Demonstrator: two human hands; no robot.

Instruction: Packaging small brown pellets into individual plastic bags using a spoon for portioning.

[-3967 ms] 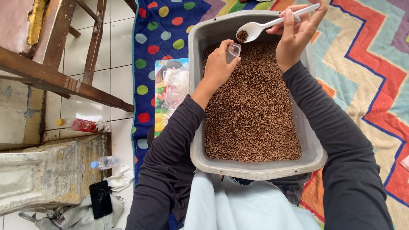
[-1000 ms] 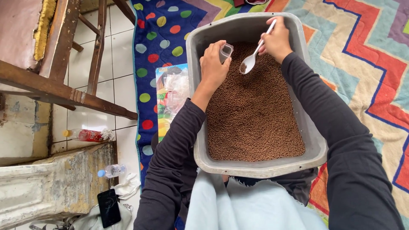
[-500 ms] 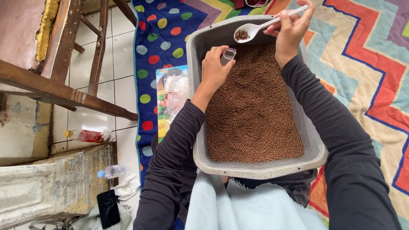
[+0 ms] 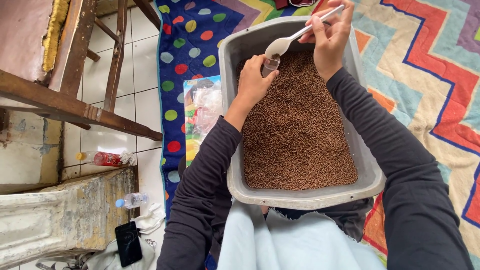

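A large grey plastic rectangular tub rests across the person's lap, filled with small round brown pellets that spread in a level layer from wall to wall. Both hands work at the tub's far end, near its far left corner.

The left hand is closed around a small clear plastic container, thumb and fingers wrapped about its side so that the mouth faces up, just above the pellet surface; anything that misses would fall back into the tub. The right hand pinches the handle of a white plastic spoon, its grip shut on the stem near the end, and the bowl is tipped down right at the container's mouth. Whether pellets remain in the spoon bowl cannot be made out, since only its underside shows.

Left of the tub, on the blue rug with coloured dots, lies a colourful printed plastic bag, within reach of the left arm. Farther left on the tiled floor sit two small plastic bottles, one with a red label and one clear with a blue cap, and a dark phone. A zigzag-patterned rug covers the floor to the right.
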